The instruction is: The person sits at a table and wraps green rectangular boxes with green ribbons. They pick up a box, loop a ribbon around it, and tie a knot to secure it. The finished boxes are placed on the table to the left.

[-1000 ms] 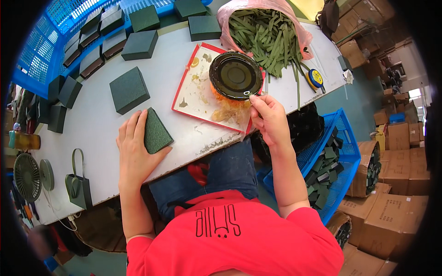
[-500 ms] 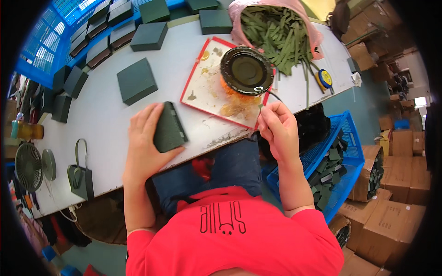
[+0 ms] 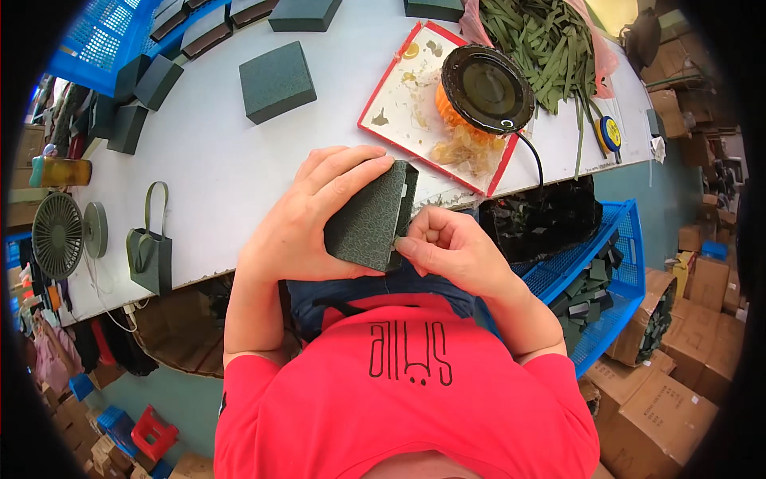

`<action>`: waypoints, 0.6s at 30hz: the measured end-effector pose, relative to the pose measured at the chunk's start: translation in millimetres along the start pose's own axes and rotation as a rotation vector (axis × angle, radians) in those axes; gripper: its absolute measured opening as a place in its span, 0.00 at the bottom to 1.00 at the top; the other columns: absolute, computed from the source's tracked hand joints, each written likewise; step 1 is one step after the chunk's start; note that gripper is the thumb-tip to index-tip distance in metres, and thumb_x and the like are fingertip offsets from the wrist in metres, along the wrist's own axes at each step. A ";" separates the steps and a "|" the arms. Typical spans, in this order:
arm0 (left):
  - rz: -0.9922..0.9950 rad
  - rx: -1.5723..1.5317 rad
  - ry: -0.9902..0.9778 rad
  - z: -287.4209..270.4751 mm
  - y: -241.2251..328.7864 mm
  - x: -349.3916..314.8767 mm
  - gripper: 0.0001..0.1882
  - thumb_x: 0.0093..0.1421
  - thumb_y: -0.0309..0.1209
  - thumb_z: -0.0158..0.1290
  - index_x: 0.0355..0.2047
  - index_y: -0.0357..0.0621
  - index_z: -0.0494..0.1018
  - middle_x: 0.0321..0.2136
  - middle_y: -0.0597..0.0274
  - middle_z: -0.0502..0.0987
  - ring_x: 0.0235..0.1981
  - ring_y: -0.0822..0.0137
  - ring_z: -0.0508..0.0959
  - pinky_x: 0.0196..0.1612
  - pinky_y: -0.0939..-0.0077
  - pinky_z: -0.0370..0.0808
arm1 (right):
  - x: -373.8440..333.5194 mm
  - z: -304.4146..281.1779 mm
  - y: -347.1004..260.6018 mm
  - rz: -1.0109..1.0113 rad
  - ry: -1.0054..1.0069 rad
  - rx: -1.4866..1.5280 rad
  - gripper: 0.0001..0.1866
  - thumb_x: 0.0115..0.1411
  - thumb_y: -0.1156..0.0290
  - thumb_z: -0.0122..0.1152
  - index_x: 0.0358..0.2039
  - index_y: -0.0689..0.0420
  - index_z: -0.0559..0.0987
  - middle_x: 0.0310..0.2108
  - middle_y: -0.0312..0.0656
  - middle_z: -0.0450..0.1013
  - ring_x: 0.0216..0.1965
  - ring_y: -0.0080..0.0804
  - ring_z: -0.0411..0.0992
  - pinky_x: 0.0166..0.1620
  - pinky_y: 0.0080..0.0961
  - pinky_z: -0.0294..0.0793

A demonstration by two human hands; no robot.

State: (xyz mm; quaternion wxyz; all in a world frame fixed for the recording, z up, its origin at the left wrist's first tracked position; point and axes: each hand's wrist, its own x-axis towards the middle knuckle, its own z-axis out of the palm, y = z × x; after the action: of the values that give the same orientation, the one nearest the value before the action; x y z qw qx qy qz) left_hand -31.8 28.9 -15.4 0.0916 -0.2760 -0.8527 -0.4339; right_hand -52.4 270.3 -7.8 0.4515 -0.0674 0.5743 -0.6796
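Note:
My left hand [image 3: 294,217] grips a dark green textured box [image 3: 361,222] from its left side, fingers over the top and thumb along the near edge. The box is tilted up at the table's front edge, its narrow right side toward my other hand. My right hand [image 3: 459,249] is closed in a pinch against that side's near corner; what its fingertips hold, if anything, is too small to make out. Beyond them, a round black pan [image 3: 488,92] with a glossy surface stands on an orange base, on a stained white board [image 3: 408,102] with a red border.
Another green box [image 3: 278,81] lies behind my left hand. Green ribbon strips [image 3: 546,52] fill a pink bag [image 3: 604,80]; a tape measure [image 3: 610,134] lies near it. A blue crate [image 3: 636,267] of green pieces stands at right. At left are a small green handled bag [image 3: 150,263] and a fan [image 3: 57,235].
My left hand has lifted the box off the table and brought it nearer to me. My right hand has come from beside the pan down to the box's side. The view has shifted.

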 end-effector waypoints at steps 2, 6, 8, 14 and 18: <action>-0.001 -0.010 -0.009 0.2 -0.6 0.5 0.52 0.34 0.42 0.75 0.60 0.36 0.68 0.59 0.48 0.70 0.57 0.45 0.70 0.60 0.55 0.67 | 1.2 -1.2 0.0 0.017 -0.004 -0.013 0.11 0.65 0.70 0.63 0.31 0.60 0.72 0.24 0.33 0.72 0.27 0.16 0.70 0.30 0.16 0.68; 0.001 -0.026 -0.029 -0.1 1.1 1.5 0.51 0.33 0.40 0.75 0.60 0.37 0.68 0.59 0.49 0.70 0.57 0.46 0.70 0.60 0.55 0.67 | 3.6 -2.9 -1.1 0.038 -0.025 -0.078 0.11 0.63 0.69 0.64 0.28 0.60 0.72 0.22 0.33 0.72 0.24 0.15 0.69 0.28 0.16 0.67; -0.005 -0.011 -0.043 -0.2 2.3 2.5 0.50 0.33 0.39 0.75 0.59 0.37 0.69 0.58 0.49 0.70 0.56 0.46 0.70 0.60 0.55 0.67 | 6.7 -5.0 1.9 0.068 -0.020 -0.136 0.11 0.62 0.69 0.64 0.26 0.60 0.73 0.21 0.32 0.71 0.24 0.15 0.69 0.27 0.16 0.66; 0.020 0.080 -0.133 1.9 7.0 3.6 0.45 0.33 0.34 0.73 0.56 0.39 0.72 0.57 0.50 0.71 0.56 0.46 0.70 0.58 0.55 0.68 | 13.1 -7.7 -3.3 0.199 -0.101 -0.309 0.12 0.60 0.67 0.63 0.28 0.63 0.75 0.22 0.36 0.75 0.19 0.16 0.69 0.23 0.17 0.66; 0.030 0.108 -0.145 5.0 5.7 3.0 0.45 0.33 0.33 0.73 0.57 0.40 0.71 0.58 0.50 0.71 0.57 0.46 0.69 0.59 0.55 0.68 | 16.5 -17.1 7.4 0.201 -0.176 -0.206 0.12 0.64 0.67 0.60 0.32 0.64 0.76 0.26 0.39 0.78 0.20 0.17 0.71 0.24 0.17 0.69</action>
State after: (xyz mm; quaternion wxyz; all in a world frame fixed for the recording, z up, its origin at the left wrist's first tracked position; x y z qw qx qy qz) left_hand -30.7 36.8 -13.3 0.0508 -0.3142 -0.8750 -0.3648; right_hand -68.5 271.7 -26.7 0.5564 -0.1150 0.6030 -0.5600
